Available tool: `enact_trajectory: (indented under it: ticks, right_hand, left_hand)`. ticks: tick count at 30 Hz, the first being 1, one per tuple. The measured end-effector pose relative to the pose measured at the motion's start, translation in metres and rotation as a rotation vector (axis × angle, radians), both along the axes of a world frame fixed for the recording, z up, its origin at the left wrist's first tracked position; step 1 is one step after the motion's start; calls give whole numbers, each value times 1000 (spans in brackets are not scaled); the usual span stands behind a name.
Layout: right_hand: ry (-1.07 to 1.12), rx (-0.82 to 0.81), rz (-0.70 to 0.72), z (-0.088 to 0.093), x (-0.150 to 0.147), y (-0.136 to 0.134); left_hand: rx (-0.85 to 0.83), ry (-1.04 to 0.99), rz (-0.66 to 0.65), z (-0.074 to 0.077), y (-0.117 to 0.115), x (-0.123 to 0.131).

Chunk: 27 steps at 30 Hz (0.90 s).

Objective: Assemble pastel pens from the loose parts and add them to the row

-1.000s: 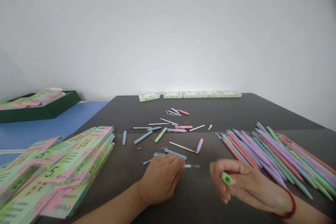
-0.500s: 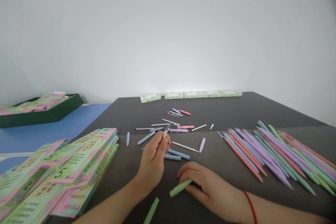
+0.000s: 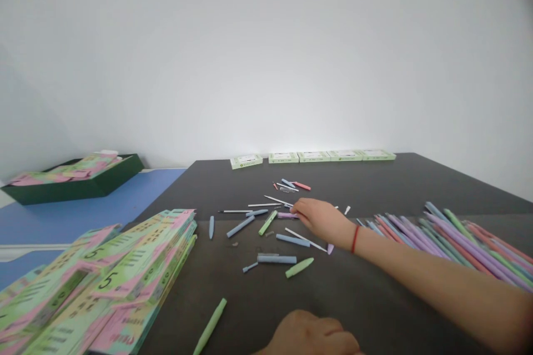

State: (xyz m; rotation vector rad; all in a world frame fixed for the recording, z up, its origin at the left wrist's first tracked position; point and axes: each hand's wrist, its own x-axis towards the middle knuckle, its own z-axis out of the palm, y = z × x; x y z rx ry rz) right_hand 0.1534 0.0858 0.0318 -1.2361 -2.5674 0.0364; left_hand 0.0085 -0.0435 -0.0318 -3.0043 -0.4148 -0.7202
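Note:
Over the scattered pen parts mid-table, my right hand [image 3: 318,221] reaches with its fingers together and bent downward. Its fingertips touch down beside a purple pen barrel [image 3: 286,215] and the end of a white refill [image 3: 277,200]; what they pinch, if anything, is hidden. At the bottom edge, my left hand [image 3: 314,335] is closed with knuckles up, and its palm side cannot be seen. Between the hands lie a green tapered pen half [image 3: 300,267] and a blue barrel [image 3: 277,259]. A green barrel with a clip [image 3: 267,223] rests left of my right hand.
Stacked pink-green printed packs [image 3: 125,277] stand at left, near a green tapered pen piece [image 3: 211,324]. Several colourful pens [image 3: 462,244] lie at right, partly behind my forearm. Light green boxes [image 3: 314,156] line the back edge. A dark green tray [image 3: 83,186] sits on a blue surface [image 3: 150,191].
My left hand has drawn back to the bottom edge, and the clipped green barrel now lies on the table. My right hand let go of the green tapered half and moved forward.

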Motion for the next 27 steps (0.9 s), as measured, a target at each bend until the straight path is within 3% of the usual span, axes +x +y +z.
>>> enact_trajectory:
  ticks: [3,5,8,12,15,19,22,27]
  right_hand:
    - [-5,4,-41,10,5,30]
    - [-4,5,-32,16,11,33]
    - [-13,-29,66,19,19,6]
    - [-18,-90,287,0,24,-54]
    - [-30,-74,278,-18,21,-78]
    - [-80,-60,208,-26,12,-78]
    - [-4,-119,157,-13,11,-74]
    - [235,-253,35,24,14,-68]
  left_hand:
    - [37,-6,73,4,10,-3]
    - [13,2,160,6,15,-4]
    - [-37,5,220,8,19,-6]
    - [-51,51,64,12,17,-7]
    - [-47,76,-32,19,14,-8]
    - [-42,110,-68,28,10,-11]
    - [-39,120,-75,32,9,-11]
    - [-58,140,-65,33,9,-11]
